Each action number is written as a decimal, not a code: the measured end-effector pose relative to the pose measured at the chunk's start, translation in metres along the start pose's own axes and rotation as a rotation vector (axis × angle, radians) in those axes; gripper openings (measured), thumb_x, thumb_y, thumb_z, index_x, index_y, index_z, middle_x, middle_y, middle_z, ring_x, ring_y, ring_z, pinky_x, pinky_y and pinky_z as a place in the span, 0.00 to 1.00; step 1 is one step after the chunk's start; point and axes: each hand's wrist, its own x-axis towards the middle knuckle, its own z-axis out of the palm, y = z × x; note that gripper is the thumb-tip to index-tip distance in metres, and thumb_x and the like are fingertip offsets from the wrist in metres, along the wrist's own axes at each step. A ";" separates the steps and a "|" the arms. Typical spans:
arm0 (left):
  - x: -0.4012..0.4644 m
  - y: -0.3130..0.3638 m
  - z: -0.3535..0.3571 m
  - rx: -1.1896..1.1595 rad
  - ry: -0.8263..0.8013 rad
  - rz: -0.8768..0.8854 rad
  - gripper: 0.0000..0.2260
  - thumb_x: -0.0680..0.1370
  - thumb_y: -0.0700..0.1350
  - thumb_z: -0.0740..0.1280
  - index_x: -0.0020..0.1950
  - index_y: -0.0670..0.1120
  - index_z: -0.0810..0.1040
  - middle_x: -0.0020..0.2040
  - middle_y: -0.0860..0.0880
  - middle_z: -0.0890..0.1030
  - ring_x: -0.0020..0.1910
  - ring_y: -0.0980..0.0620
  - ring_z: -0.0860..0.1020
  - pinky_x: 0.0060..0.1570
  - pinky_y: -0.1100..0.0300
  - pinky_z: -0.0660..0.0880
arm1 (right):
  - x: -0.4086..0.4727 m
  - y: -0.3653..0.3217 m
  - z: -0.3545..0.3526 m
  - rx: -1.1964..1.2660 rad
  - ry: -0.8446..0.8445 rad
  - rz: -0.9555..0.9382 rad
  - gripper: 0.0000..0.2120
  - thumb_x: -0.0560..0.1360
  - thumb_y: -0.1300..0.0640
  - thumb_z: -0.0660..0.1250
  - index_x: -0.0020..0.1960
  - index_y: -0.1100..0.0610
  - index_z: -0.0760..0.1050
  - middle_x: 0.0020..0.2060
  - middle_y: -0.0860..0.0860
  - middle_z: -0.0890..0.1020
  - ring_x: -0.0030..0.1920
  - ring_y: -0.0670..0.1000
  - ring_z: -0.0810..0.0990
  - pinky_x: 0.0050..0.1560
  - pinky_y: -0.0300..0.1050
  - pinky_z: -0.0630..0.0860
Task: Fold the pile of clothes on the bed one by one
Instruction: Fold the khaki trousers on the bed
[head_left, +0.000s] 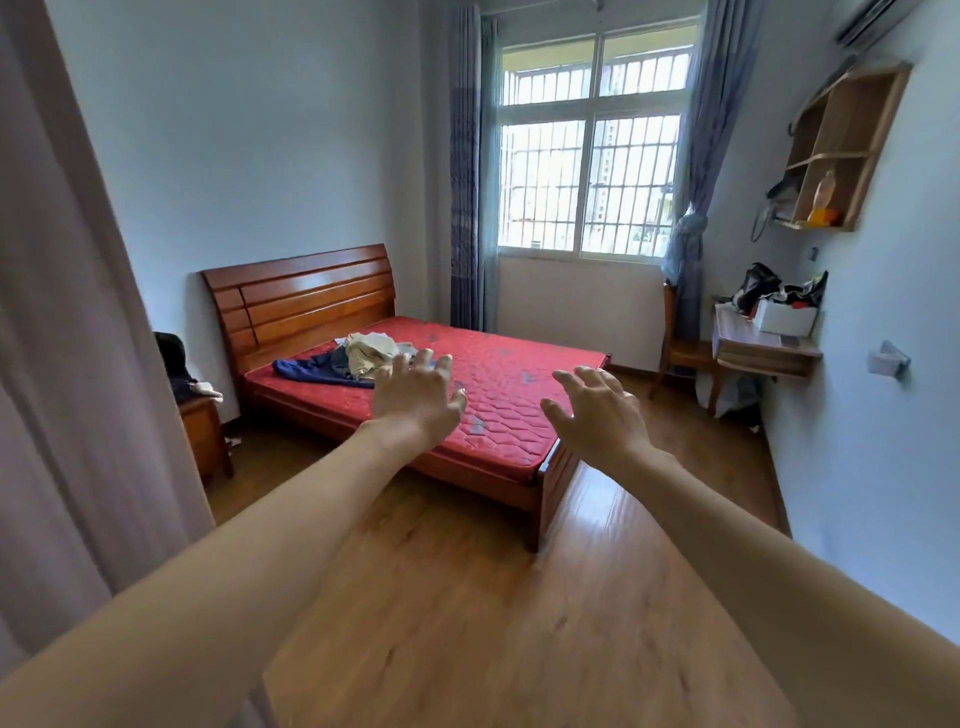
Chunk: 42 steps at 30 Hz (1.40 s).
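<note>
The wooden floor (467, 597) spreads wide below my two arms, and it runs open from me up to the near edge of the bed (498, 395). The bed is one, with a red mattress and a wooden headboard (301, 296) at its far left end. Its near corner comes out under my right hand, and to the right of this corner the floor goes on toward the wall below the window (587, 145). Two curtains hang beside the window, one at each side.

Beyond my right hand, near the right wall, stands one small desk (763, 348) with one chair (680, 348) beside it. To the left of my left hand, beside the headboard, stands one nightstand (205, 436).

The pile of clothes (353, 358) lies on the mattress near the headboard, just behind the fingertips of my left hand in the picture, but well apart from it in depth. I cannot count the pieces; I see a blue one and beige ones.

My left hand (415, 400) and my right hand (597, 410) are both stretched forward in the air, fingers spread and relaxed, holding nothing.
</note>
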 end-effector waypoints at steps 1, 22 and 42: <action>0.013 0.008 0.004 -0.007 0.015 -0.003 0.25 0.79 0.55 0.58 0.75 0.47 0.62 0.73 0.45 0.66 0.72 0.43 0.63 0.68 0.44 0.62 | 0.013 0.010 -0.001 0.002 0.002 -0.008 0.25 0.81 0.43 0.56 0.75 0.51 0.62 0.74 0.53 0.65 0.75 0.55 0.59 0.70 0.56 0.60; 0.191 -0.054 0.141 0.041 -0.103 -0.127 0.26 0.80 0.58 0.56 0.75 0.47 0.63 0.74 0.45 0.65 0.72 0.43 0.63 0.69 0.46 0.63 | 0.230 0.031 0.135 0.039 -0.063 -0.139 0.24 0.80 0.43 0.57 0.73 0.51 0.64 0.71 0.52 0.69 0.72 0.54 0.63 0.68 0.55 0.64; 0.353 -0.197 0.281 0.069 -0.188 -0.246 0.25 0.80 0.56 0.56 0.75 0.48 0.62 0.75 0.46 0.63 0.73 0.44 0.60 0.70 0.47 0.61 | 0.436 -0.032 0.329 0.089 -0.232 -0.218 0.24 0.79 0.44 0.56 0.74 0.48 0.63 0.74 0.51 0.65 0.75 0.54 0.58 0.72 0.59 0.60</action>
